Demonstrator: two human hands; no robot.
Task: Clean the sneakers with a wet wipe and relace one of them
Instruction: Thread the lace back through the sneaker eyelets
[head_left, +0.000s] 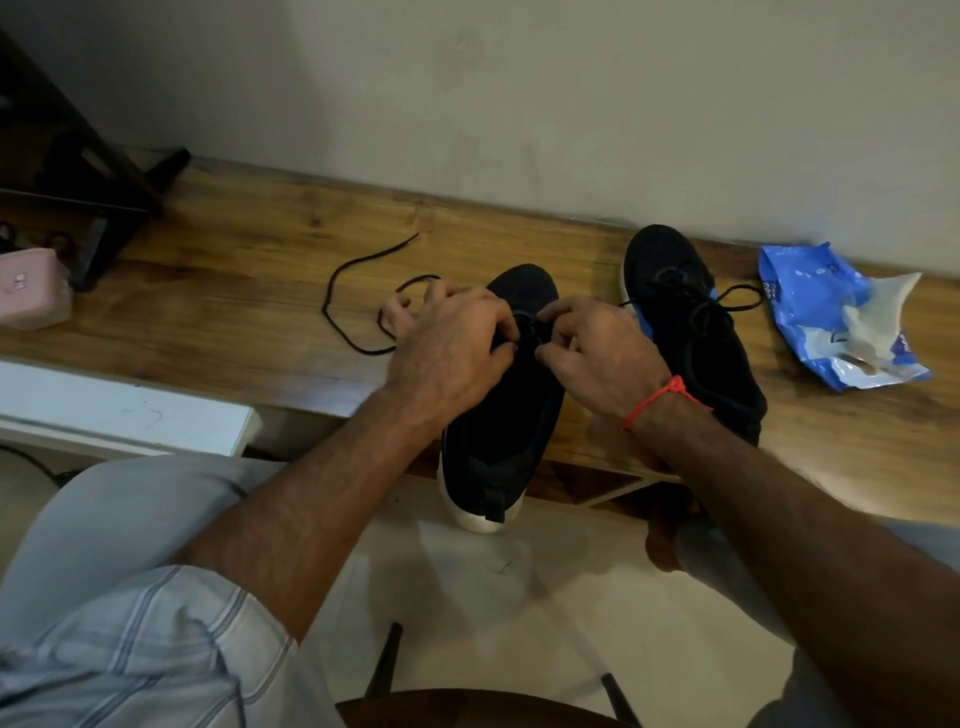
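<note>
Clearly the relacing is under way: the left hand (447, 348) and right hand (592, 348) meet over the near sneaker (498, 431), which lies on the counter (234, 291) with its heel past the edge, fingers (506, 358) of both curled and pinching the lace (358, 291) at the eyelets. Most of the lace trails loose to the left (so the threading looks barely begun), while the other sneaker (691, 332) sits laced just to the right, near the wipes pack (836, 322). Next, I judge, the tip must be fed through an eyelet and the slack drawn through evenly.
</note>
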